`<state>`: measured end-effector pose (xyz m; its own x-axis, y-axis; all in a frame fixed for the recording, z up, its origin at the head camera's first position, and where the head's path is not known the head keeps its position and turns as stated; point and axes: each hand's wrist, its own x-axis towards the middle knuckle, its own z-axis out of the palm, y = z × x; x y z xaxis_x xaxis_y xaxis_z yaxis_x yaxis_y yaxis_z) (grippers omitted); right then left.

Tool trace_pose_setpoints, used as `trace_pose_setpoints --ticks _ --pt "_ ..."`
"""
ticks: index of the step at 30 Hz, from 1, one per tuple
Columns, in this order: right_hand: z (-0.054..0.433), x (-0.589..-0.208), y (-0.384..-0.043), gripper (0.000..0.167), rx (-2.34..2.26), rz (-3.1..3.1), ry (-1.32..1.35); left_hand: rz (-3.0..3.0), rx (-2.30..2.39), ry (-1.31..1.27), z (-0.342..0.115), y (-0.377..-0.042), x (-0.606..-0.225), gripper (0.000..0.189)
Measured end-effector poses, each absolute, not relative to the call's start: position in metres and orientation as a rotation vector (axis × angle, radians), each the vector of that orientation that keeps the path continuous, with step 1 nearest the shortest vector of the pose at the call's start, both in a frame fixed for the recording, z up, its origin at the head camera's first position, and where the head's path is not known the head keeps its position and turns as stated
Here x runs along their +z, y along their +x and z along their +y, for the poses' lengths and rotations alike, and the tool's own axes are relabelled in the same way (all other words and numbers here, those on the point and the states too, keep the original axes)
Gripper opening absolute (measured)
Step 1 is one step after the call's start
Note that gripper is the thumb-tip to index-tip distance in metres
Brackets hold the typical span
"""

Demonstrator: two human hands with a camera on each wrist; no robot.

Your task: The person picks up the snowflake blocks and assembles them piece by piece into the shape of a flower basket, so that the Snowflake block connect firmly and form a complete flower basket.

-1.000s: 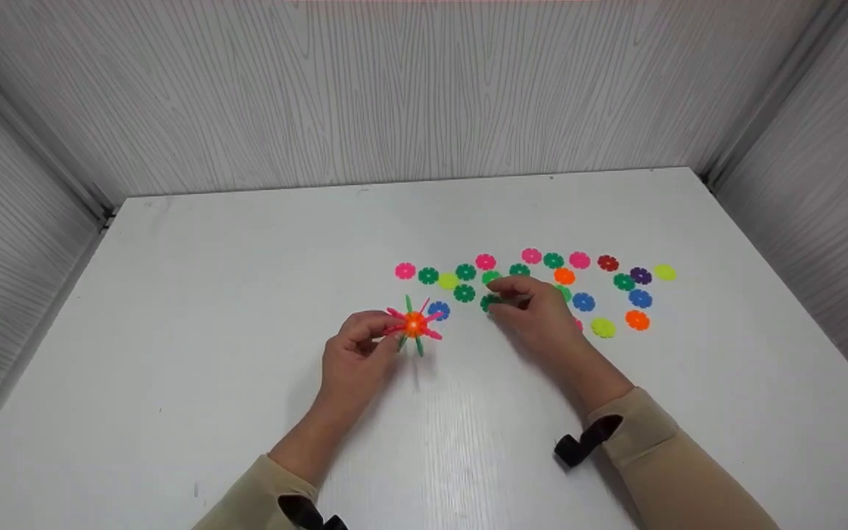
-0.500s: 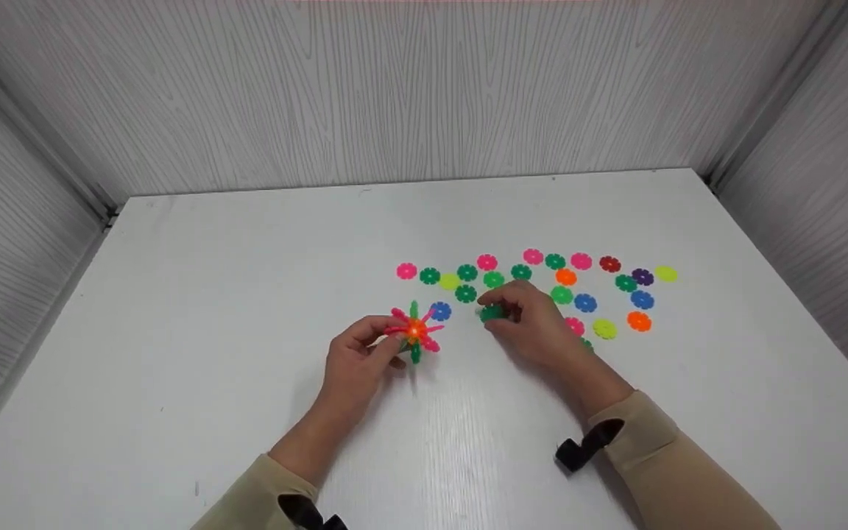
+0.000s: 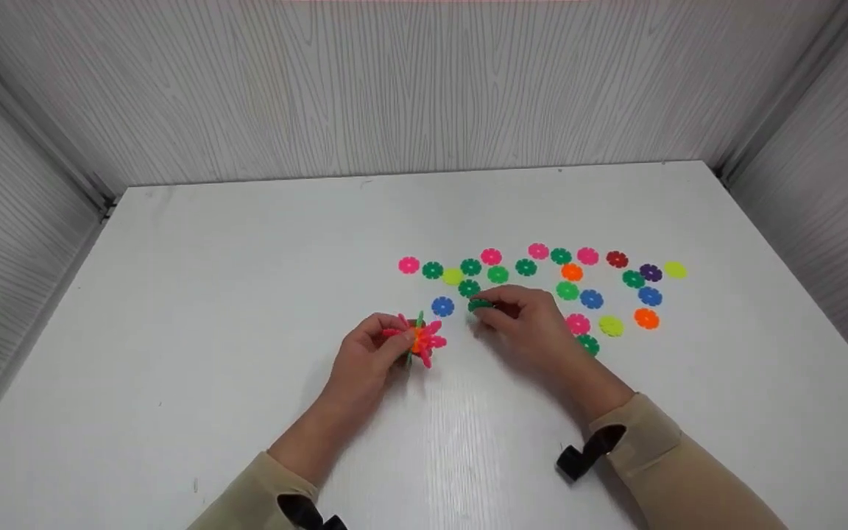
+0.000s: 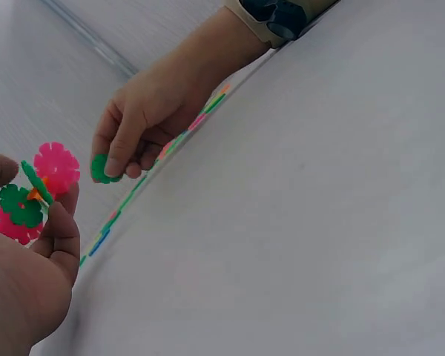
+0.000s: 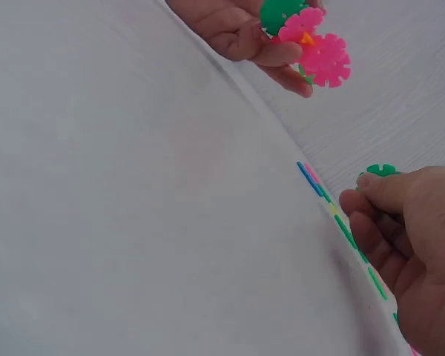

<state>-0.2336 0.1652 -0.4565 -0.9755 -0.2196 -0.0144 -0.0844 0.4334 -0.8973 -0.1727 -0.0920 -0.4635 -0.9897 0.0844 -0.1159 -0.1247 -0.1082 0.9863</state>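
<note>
In the head view, my left hand (image 3: 369, 357) holds a cluster of interlocking plastic discs (image 3: 421, 340) above the table. Pink and green notched discs stand out around an orange one in that cluster; the left wrist view shows its pink disc (image 4: 57, 163) and green disc (image 4: 21, 205) up close. To the right, my right hand (image 3: 531, 320) pinches a single dark green disc (image 3: 479, 305) between thumb and fingers. That green disc (image 4: 102, 169) is raised off the table in the left wrist view. The two hands are apart. Nearest between them lies a blue disc (image 3: 442, 306).
Loose flower-shaped discs in several colours lie flat on the white table (image 3: 210, 309), behind and right of my hands. Among them are an orange disc (image 3: 646, 318), a purple disc (image 3: 651, 272) and a red disc (image 3: 617, 259). A grey wood-grain panel (image 3: 409, 88) closes off the back.
My right hand has picked up a dark green disc from the table and moved slightly left with it. The left hand has turned the cluster and lowered it a little in the head view.
</note>
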Motion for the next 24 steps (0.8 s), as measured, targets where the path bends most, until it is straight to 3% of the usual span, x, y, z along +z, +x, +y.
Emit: trace_pose_setpoints --ticks 7,13,24 --pt "0.153 -0.445 -0.225 0.031 -1.776 2.432 -0.524 2.184 2.157 0.018 -0.089 -0.172 -0.462 0.022" --pt "0.144 -0.441 -0.216 0.021 -1.851 2.426 -0.662 2.197 2.143 0.105 -0.089 -0.171 -0.463 0.023" --pt "0.138 -0.44 -0.208 0.025 -1.784 2.469 -0.718 2.225 2.124 0.258 -0.092 -0.168 -0.464 0.019"
